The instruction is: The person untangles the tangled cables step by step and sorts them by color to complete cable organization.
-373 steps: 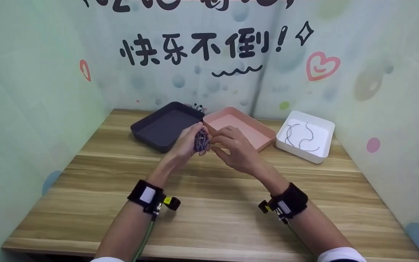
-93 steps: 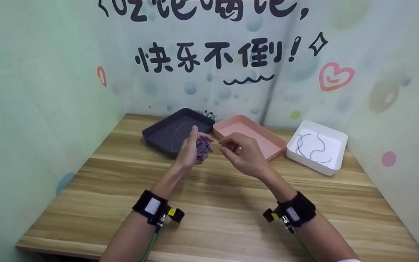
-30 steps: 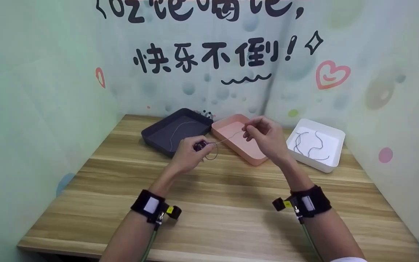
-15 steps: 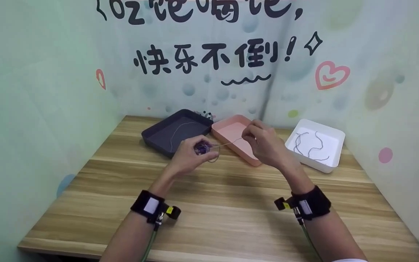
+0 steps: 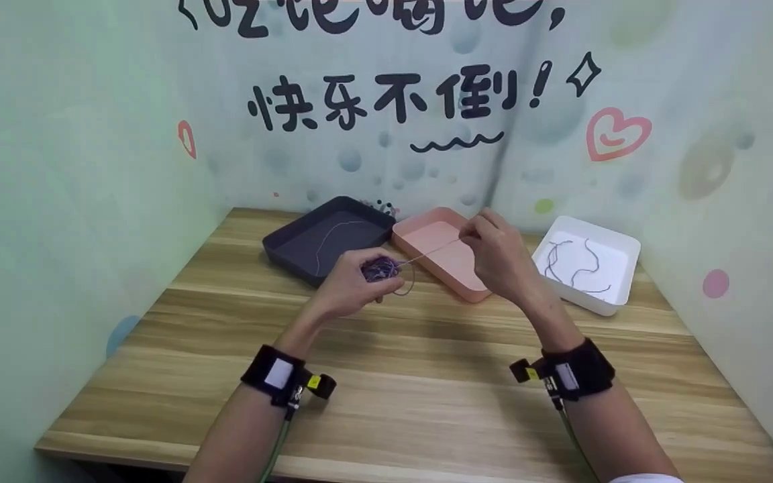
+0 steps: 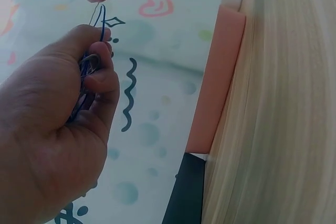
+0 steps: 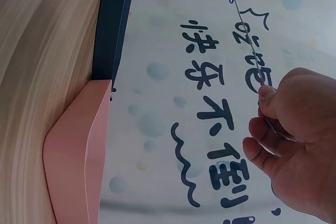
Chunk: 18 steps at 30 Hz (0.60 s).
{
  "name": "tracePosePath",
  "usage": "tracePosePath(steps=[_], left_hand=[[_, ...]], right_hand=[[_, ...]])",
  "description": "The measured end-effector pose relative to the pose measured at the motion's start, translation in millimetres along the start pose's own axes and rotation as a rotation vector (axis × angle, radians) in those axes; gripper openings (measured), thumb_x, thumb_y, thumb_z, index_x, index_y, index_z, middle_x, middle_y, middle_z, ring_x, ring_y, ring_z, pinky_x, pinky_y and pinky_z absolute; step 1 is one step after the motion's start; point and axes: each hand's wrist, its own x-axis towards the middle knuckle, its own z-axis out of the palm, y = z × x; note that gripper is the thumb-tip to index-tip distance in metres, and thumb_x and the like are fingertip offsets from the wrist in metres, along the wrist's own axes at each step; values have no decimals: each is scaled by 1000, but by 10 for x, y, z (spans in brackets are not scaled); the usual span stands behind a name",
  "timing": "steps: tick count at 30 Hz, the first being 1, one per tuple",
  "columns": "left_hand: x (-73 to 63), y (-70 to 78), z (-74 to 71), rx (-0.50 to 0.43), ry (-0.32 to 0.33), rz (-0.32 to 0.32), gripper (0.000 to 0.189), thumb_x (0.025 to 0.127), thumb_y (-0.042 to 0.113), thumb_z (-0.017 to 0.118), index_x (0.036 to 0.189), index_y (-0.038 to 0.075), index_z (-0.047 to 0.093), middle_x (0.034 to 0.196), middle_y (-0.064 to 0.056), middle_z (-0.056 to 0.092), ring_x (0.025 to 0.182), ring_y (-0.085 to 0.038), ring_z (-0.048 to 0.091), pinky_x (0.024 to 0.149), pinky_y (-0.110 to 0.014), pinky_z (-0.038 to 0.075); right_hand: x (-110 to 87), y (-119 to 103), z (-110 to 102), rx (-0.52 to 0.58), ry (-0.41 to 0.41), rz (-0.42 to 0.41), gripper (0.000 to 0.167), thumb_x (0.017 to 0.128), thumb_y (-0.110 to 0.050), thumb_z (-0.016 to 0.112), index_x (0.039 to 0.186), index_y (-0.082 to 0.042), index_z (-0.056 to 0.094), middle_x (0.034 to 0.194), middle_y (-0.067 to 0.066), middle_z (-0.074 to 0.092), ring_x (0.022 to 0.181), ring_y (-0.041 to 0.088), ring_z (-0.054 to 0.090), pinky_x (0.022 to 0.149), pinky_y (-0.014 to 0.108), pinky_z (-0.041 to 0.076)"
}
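In the head view my left hand (image 5: 346,285) grips a tangled ball of thread (image 5: 380,270), purple, blue and grey, with its fingers curled round it. A small loop hangs off the ball beside the thumb. My right hand (image 5: 502,258) is raised above the pink tray's right side and pinches a pale thread (image 5: 432,251). That thread runs straight from the ball up to the right fingertips. The right wrist view shows the same grey thread (image 7: 249,43) stretched between both hands, its end lying against the curled right fingers.
Along the table's back stand a dark tray (image 5: 279,258) with one pale thread in it, a pink tray (image 5: 443,278) and a white tray (image 5: 584,302) holding several grey threads. The wooden table (image 5: 386,402) ends at printed cloth walls on three sides.
A pale thread now lies in the dark tray, absent 12 seconds ago. My right hand has moved right and up from the ball, drawing a thread out; the left hand keeps its grip.
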Motion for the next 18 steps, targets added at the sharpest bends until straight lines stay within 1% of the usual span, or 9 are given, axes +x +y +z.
tracePosePath(steps=[6,11,14,17,18], left_hand=[[1,5,-28,40,3,-9,23,100,19,88,120,10,79,94,-8,76,66,-14,68,59,-23,58],[8,15,-46,59,1,2,24,101,20,87,120,8,79,93,-8,76,64,-14,67,59,-23,57],[9,8,-45,43,11,12,24,102,22,86,120,9,78,93,-6,76,64,-14,67,60,-25,58],[11,6,-39,1,28,18,22,105,24,84,121,10,77,90,-5,74,65,-14,66,59,-25,57],[14,7,-38,-23,31,22,22,106,23,82,122,9,77,90,-6,74,66,-15,67,59,-26,58]], right_hand=[[10,-5,-21,-12,-5,31,8,107,10,67,107,4,72,106,19,67,97,35,71,85,46,66],[17,-7,-52,-19,-9,38,7,107,9,66,108,5,71,107,20,67,99,36,71,87,46,66],[14,-5,-55,-11,-23,57,7,108,9,66,108,4,71,108,20,67,100,36,71,88,46,66],[2,2,-57,-3,-49,82,7,108,8,67,108,2,71,108,19,68,101,35,71,88,46,66],[-1,4,-58,1,-60,89,7,108,7,67,109,2,72,109,18,69,101,35,71,88,45,66]])
